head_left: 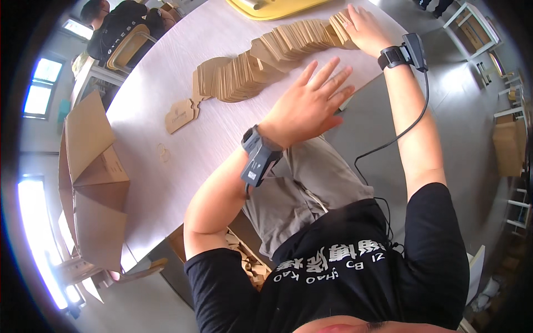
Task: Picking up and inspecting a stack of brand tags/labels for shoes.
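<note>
A long curved row of brown cardboard tags (239,75), standing on edge and leaning on one another, runs across the white table. My right hand (366,30) is at the row's far right end, fingers stretched and touching the last tags. In front of the row, over the table's near edge, my left hand (308,102) is spread open with nothing in it. At the row's left end a few tags (180,115) lie flat and overlapping. Dark devices (260,158) are strapped to both my wrists, with black cables running from them.
A yellow tray (272,10) lies at the table's far edge. An open cardboard box (100,194) stands at the left, near a thin loop (163,152) on the white table (166,183). A box of cardboard pieces (252,258) is below the table. Another person (122,33) sits at far left.
</note>
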The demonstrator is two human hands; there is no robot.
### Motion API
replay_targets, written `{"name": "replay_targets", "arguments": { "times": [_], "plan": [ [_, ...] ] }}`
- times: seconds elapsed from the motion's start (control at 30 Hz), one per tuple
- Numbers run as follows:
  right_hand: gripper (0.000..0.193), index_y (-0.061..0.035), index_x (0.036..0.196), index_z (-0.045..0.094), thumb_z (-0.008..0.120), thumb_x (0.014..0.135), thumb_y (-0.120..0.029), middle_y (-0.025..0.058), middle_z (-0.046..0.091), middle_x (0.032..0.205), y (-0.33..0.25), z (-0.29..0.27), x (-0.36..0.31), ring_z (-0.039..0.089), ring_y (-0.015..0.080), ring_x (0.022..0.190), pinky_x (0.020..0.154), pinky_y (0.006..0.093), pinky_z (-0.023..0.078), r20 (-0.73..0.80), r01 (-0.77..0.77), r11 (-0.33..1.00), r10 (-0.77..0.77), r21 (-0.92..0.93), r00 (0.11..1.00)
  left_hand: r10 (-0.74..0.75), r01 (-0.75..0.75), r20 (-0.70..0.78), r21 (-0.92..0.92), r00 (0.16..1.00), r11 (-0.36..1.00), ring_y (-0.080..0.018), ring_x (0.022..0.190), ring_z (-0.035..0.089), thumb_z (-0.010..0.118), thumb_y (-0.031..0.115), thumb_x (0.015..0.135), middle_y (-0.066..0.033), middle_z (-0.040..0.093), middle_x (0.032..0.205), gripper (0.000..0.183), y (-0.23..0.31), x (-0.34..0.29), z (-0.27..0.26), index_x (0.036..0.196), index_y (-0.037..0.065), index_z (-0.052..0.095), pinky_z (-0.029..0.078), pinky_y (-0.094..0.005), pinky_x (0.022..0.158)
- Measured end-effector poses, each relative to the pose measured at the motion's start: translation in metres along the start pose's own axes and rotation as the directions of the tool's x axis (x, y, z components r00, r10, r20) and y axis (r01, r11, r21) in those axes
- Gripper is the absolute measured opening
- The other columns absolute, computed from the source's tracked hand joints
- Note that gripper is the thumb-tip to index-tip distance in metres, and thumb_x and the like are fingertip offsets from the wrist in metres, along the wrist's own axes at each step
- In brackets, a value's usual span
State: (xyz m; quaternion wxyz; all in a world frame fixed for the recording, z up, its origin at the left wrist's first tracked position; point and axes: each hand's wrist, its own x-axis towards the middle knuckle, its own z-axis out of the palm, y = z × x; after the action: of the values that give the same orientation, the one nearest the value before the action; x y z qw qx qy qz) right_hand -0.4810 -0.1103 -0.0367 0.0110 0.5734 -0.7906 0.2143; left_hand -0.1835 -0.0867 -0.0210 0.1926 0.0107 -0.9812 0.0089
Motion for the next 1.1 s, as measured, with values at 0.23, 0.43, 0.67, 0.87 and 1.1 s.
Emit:
{"name": "replay_targets", "arguments": {
  "times": [0.23,0.43,0.67,0.87,1.1],
  "plan": [
    [0.068,-0.0093,0.162,0.023,0.049,0.104,-0.032,0.0289,0.035,0.160,0.004,-0.006,0.008,0.049,0.0430,0.139,0.112,0.0566,0.043,0.139,0.067,0.994,-0.054,-0.091,0.989,-0.283,0.307,-0.133,0.229,0.950,0.924,-0.0429,0.148,0.035,0.069,0.041,0.091,-0.0252,0.039,0.158,0.079,-0.023,0.083,0.024,0.151,-0.001,0.041,0.033,-0.0508,0.120],
    [0.073,-0.0130,0.165,0.014,0.029,0.106,-0.054,0.0251,0.014,0.169,0.030,0.015,0.005,0.001,0.0490,0.156,0.126,0.0567,0.010,0.150,-0.096,0.994,0.088,0.043,0.985,-0.368,0.387,-0.249,0.033,0.896,0.921,-0.0432,0.148,0.035,0.068,0.034,0.091,-0.0258,0.037,0.159,0.082,-0.050,0.116,0.085,0.157,0.001,0.032,0.033,-0.0504,0.121],
    [0.059,-0.0186,0.163,0.025,0.029,0.109,-0.042,0.0169,0.025,0.168,0.055,0.015,-0.016,0.013,0.0469,0.155,0.124,0.0633,0.009,-0.035,-0.089,0.995,0.090,0.036,0.995,-0.325,0.344,-0.226,0.051,0.918,0.937,-0.0410,0.144,0.041,0.073,0.034,0.087,-0.0255,0.036,0.159,0.084,-0.046,0.120,0.084,0.156,0.007,0.035,0.032,-0.0531,0.120],
    [0.060,-0.0182,0.163,0.026,0.031,0.108,-0.042,0.0200,0.026,0.167,0.041,-0.002,-0.015,0.015,0.0473,0.154,0.124,0.0611,0.010,0.116,-0.183,0.983,0.181,0.001,0.977,-0.358,0.383,-0.257,0.050,0.897,0.923,-0.0423,0.148,0.034,0.073,0.036,0.087,-0.0252,0.035,0.160,0.086,-0.042,0.116,0.085,0.158,0.010,0.033,0.028,-0.0613,0.120],
    [0.061,-0.0161,0.163,0.024,0.025,0.110,-0.047,0.0181,0.026,0.167,0.069,-0.001,-0.012,0.019,0.0389,0.156,0.127,0.0533,0.008,0.078,-0.098,0.991,0.090,0.092,0.993,-0.350,0.323,-0.274,-0.139,0.896,0.936,-0.0450,0.150,0.030,0.066,0.024,0.087,-0.0285,0.037,0.158,0.080,-0.041,0.119,0.067,0.157,0.002,0.033,0.022,-0.0577,0.123]
  ]
}}
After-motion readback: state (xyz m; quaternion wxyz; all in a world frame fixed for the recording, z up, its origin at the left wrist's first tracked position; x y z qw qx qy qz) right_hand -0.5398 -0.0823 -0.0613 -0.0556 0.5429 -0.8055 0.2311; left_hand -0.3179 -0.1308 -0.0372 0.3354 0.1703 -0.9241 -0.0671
